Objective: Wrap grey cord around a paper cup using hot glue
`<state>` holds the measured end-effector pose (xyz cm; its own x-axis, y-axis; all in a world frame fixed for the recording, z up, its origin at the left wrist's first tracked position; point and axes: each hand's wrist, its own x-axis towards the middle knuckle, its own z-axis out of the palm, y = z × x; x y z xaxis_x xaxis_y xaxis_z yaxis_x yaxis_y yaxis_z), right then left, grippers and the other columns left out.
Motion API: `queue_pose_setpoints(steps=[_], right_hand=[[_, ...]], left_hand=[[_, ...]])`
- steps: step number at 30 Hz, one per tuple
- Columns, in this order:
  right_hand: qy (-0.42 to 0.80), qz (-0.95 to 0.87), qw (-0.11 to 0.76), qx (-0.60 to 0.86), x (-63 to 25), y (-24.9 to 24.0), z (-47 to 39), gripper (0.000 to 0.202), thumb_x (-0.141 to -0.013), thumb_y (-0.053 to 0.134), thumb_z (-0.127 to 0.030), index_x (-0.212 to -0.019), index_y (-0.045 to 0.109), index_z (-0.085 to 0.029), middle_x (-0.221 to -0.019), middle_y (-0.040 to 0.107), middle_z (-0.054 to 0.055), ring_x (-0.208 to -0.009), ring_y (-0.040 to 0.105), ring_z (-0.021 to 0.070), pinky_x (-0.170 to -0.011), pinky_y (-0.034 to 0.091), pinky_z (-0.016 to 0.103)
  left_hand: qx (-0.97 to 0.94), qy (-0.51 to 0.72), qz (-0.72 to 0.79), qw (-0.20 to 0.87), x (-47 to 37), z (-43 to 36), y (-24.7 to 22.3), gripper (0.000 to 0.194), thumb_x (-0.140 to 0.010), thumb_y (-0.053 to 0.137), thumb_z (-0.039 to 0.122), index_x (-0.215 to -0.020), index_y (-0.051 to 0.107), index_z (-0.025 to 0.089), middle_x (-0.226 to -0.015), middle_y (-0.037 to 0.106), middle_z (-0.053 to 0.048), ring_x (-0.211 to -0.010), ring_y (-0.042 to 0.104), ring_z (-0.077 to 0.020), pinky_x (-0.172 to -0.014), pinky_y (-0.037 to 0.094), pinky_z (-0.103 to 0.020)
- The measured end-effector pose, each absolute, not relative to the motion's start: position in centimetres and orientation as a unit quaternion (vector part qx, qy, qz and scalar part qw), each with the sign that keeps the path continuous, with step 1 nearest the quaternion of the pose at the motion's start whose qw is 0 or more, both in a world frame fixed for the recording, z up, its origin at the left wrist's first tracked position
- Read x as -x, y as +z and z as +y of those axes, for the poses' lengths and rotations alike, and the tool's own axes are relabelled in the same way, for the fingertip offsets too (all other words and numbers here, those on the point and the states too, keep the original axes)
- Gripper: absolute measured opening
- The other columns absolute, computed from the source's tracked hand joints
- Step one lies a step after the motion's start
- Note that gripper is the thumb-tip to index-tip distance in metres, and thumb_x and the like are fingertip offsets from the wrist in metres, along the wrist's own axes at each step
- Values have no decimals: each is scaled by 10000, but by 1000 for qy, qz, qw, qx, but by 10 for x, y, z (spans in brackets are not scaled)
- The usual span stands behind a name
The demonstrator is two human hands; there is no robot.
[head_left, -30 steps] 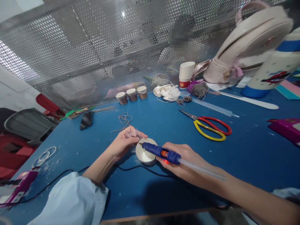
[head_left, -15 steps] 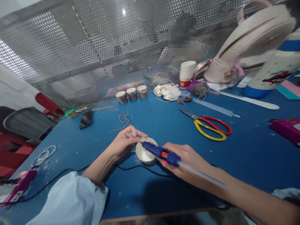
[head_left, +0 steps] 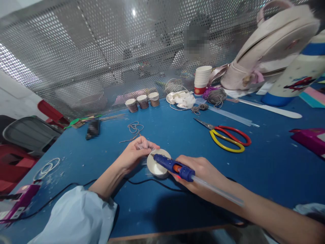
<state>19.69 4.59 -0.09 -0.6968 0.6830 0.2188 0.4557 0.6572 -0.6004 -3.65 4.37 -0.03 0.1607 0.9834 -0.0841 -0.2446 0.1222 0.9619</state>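
Note:
A blue hot glue gun [head_left: 164,162] with a clear glue stick out of its back is gripped in my right hand [head_left: 200,169]. Its nozzle points left over the rim of a small white paper cup [head_left: 157,168], upright on the table. My left hand [head_left: 139,149] is at the cup's far left rim, fingers curled and thumb and forefinger pinched together. Whitish, translucent stuff shows among those fingers; what exactly they pinch is unclear. Behind the left hand lies a loose grey cord [head_left: 135,128].
Scissors [head_left: 228,137] with red and yellow handles lie to the right. Several paper cups [head_left: 142,101], a cup stack [head_left: 202,80], grey yarn [head_left: 217,97] and a backpack [head_left: 264,47] stand at the back. A black cable [head_left: 154,182] runs in front of the cup.
The glue gun's nozzle has shifted very slightly at the cup's rim. Both hands and the cup stay almost where they were.

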Motion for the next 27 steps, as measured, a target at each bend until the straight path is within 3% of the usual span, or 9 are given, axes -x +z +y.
queue_pose_setpoints(steps=[27], right_hand=[[244, -891, 251, 289, -196, -16, 45, 52, -770, 560, -212, -814, 548, -187, -679, 648, 24, -525, 550, 137, -497, 319, 233]], left_hand=[[-447, 494, 410, 623, 36, 44, -1, 231, -710, 712, 99, -710, 489, 164, -874, 732, -61, -754, 666, -155, -673, 472, -262]])
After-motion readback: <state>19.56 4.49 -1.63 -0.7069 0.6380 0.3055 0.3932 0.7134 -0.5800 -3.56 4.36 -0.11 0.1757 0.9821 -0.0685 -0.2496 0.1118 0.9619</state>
